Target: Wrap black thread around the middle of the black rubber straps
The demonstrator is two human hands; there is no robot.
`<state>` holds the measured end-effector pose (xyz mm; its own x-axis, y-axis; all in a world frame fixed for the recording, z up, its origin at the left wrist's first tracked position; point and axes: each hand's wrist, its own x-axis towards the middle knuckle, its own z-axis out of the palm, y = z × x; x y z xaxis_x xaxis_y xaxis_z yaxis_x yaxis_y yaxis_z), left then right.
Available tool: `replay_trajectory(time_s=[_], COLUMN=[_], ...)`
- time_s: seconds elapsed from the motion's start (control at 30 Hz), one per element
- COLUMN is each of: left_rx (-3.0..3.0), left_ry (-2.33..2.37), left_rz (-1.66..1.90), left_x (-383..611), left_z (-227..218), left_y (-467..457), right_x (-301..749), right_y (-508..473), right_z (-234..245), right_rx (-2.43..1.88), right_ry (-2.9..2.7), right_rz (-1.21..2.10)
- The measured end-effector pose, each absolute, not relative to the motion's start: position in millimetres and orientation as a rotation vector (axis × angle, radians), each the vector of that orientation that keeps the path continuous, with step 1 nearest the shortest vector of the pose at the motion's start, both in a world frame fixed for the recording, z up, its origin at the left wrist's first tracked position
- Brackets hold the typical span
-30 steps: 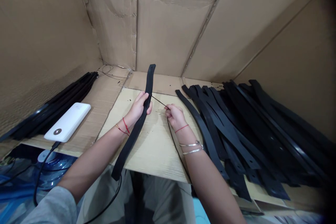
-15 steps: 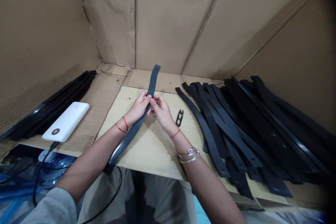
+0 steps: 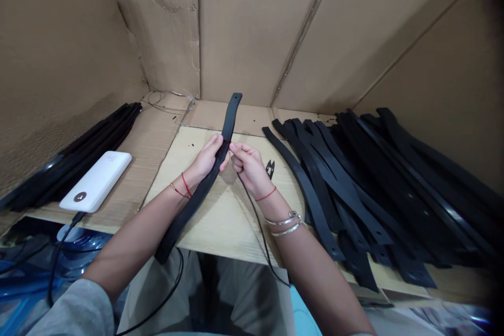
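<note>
Holding: my left hand [image 3: 210, 155] is closed round the black strap [image 3: 231, 115] — raised over the wooden board [image 3: 220, 220].
Pinching: my right hand [image 3: 248, 165] nips a thin black thread [image 3: 258, 220].
Snips [image 3: 270, 168]: just right of it.

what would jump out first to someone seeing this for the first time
The heap of black straps fanned across the right side of the board catches the eye first. At centre, the left hand grips one black strap held at a slant, while the right hand pinches a thin black thread right beside it. A white power bank stands out on the left.
</note>
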<state>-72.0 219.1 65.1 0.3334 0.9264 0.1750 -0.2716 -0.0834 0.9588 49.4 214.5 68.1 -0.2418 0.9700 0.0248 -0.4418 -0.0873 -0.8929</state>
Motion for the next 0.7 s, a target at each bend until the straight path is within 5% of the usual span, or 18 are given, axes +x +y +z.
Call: replay_trajectory(time_s=[0.7], left_rx=[1.426], left_ry=[0.798], left_rz=[0.768], left_x=[-82.8], left_z=[78.0], left_y=[199.7], right_x=[54.7], right_y=[210.2], right_z=[74.3], right_rx=[-0.704], right_ry=[-1.026], right_rz=[1.720])
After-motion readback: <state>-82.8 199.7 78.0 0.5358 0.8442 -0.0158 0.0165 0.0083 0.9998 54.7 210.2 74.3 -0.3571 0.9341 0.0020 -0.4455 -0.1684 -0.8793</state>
